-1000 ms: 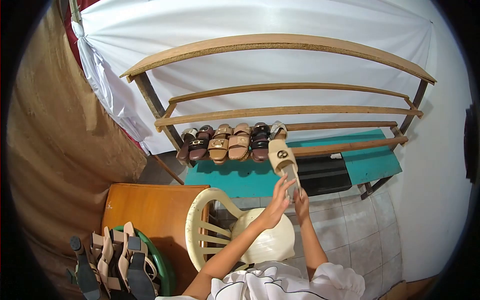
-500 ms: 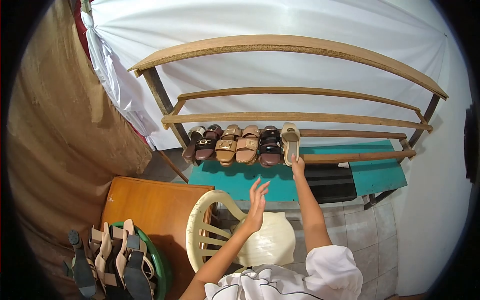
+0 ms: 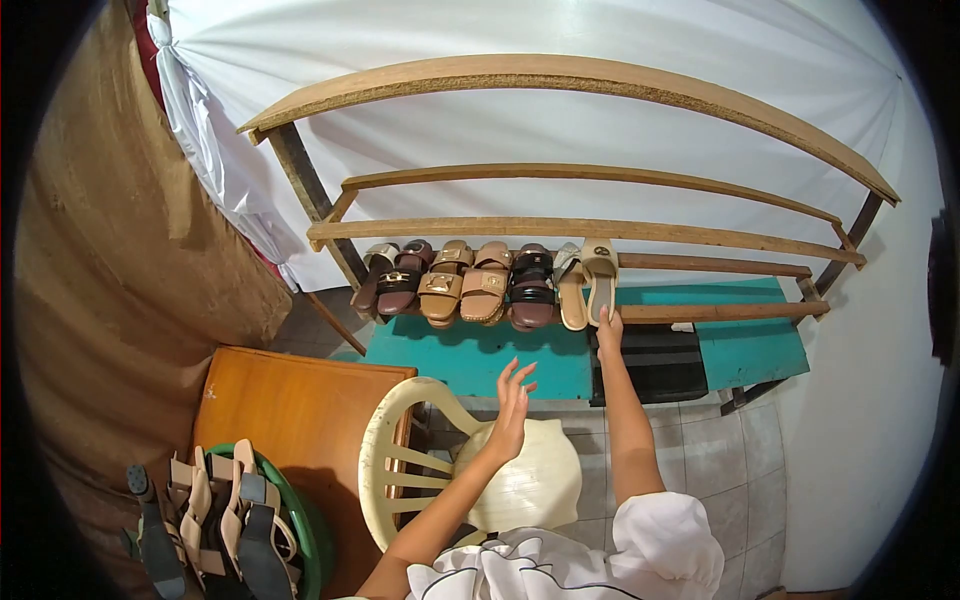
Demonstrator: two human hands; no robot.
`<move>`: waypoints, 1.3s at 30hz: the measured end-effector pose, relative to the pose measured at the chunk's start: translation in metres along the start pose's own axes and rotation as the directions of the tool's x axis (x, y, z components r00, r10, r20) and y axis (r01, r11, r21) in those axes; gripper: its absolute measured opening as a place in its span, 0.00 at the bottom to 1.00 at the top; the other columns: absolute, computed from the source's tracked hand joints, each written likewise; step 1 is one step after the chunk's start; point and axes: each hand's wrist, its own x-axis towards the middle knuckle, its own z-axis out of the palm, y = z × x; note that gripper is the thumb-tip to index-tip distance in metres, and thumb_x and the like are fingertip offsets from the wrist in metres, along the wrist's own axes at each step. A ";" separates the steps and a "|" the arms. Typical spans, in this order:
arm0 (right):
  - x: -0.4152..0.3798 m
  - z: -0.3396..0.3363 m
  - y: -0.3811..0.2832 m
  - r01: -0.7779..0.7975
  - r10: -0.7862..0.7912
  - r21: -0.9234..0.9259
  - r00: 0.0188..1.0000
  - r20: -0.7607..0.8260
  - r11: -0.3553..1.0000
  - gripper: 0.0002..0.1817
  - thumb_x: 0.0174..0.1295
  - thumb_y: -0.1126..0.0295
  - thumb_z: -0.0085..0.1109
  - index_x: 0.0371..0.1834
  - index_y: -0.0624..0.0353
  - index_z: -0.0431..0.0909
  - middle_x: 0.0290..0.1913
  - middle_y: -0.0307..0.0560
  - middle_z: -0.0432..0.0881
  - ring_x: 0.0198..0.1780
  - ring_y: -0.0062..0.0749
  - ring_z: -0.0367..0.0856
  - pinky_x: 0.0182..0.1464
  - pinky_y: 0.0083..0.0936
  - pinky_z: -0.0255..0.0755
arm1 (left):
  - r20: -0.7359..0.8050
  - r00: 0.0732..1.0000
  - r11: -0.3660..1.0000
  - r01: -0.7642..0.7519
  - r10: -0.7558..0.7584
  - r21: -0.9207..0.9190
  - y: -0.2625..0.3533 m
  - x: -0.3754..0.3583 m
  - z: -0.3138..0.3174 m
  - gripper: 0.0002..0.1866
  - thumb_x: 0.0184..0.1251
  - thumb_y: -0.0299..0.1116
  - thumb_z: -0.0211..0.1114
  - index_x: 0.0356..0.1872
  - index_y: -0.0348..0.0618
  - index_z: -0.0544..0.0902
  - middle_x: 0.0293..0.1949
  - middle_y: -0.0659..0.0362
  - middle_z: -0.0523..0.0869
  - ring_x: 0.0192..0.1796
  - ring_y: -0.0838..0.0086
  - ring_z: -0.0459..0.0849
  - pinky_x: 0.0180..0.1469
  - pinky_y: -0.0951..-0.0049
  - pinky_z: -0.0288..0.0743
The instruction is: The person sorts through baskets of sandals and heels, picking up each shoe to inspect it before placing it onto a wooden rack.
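My right hand point(image 3: 608, 328) grips the near end of a cream slide sandal point(image 3: 600, 268), which lies across the lower rails of a wooden rack. Just left of it on the same rails is a tan-soled sandal point(image 3: 572, 298) with a pale strap. Black slides point(image 3: 532, 290), pink-beige slides point(image 3: 484, 292), tan slides point(image 3: 441, 297) and dark brown slides point(image 3: 399, 288) continue the row leftward. My left hand point(image 3: 512, 415) hovers over the chair seat, fingers apart and nothing in them.
A cream plastic chair point(image 3: 525, 480) stands below my left hand. On the left, a green basin point(image 3: 315, 530) full of sandals sits by an orange-brown wooden table point(image 3: 300, 400). Behind the rack point(image 3: 580, 75) hangs white cloth; under it is a teal bench point(image 3: 480, 360) with a black panel point(image 3: 650, 362).
My right hand has shifted the cream sandal to the right along the rails, and the tan-soled sandal beside it now shows. My left hand stays open. The view has moved slightly.
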 end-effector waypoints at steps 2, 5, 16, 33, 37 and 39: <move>0.001 -0.001 -0.004 -0.004 0.006 0.040 0.999 -0.040 0.999 0.20 0.64 0.55 0.47 0.47 0.61 0.71 0.35 0.40 0.73 0.32 0.22 0.67 0.33 0.21 0.62 | 0.011 1.000 1.000 0.004 -0.005 0.007 -0.001 0.003 0.004 0.28 0.70 0.49 0.30 0.62 0.41 0.58 0.65 0.48 0.45 0.65 0.57 0.55 0.64 0.59 0.55; 0.004 -0.004 0.000 0.026 -0.023 0.048 0.997 -0.072 0.998 0.20 0.64 0.53 0.47 0.45 0.60 0.71 0.31 0.36 0.72 0.27 0.18 0.65 0.26 0.19 0.61 | 0.013 1.000 1.000 0.024 -0.024 -0.005 -0.003 0.005 0.008 0.28 0.70 0.49 0.30 0.63 0.42 0.58 0.64 0.48 0.45 0.65 0.57 0.55 0.64 0.59 0.55; 0.042 -0.015 0.035 0.089 -0.098 -0.186 0.994 -0.040 0.979 0.21 0.65 0.57 0.45 0.54 0.61 0.67 0.40 0.46 0.76 0.31 0.26 0.76 0.29 0.23 0.71 | 0.019 0.999 0.997 0.046 -0.047 0.059 -0.018 0.008 0.011 0.30 0.68 0.54 0.28 0.64 0.46 0.57 0.65 0.51 0.45 0.62 0.56 0.62 0.60 0.57 0.58; -0.167 0.086 -0.025 0.406 -0.454 -0.410 0.890 -0.024 0.817 0.34 0.58 0.62 0.52 0.67 0.56 0.51 0.52 0.60 0.61 0.52 0.52 0.62 0.55 0.43 0.55 | -0.279 0.955 0.993 0.113 -0.096 0.043 -0.004 -0.041 -0.048 0.25 0.71 0.44 0.33 0.62 0.40 0.58 0.64 0.49 0.49 0.64 0.59 0.57 0.63 0.61 0.57; -0.256 0.137 -0.048 0.590 -0.490 -0.273 0.796 0.354 0.760 0.33 0.56 0.67 0.55 0.65 0.56 0.54 0.54 0.55 0.58 0.56 0.45 0.57 0.58 0.39 0.51 | -0.478 0.878 0.993 0.032 0.028 0.117 0.022 -0.075 -0.085 0.24 0.71 0.41 0.38 0.61 0.35 0.58 0.63 0.49 0.52 0.64 0.60 0.58 0.64 0.61 0.55; -0.299 0.153 -0.070 0.628 -0.488 -0.155 0.717 0.498 0.763 0.32 0.55 0.69 0.56 0.64 0.57 0.55 0.55 0.56 0.57 0.57 0.45 0.55 0.59 0.38 0.50 | -0.565 0.821 0.989 0.005 0.081 0.149 0.048 -0.100 -0.104 0.24 0.70 0.41 0.40 0.61 0.35 0.58 0.63 0.48 0.52 0.64 0.60 0.58 0.64 0.62 0.55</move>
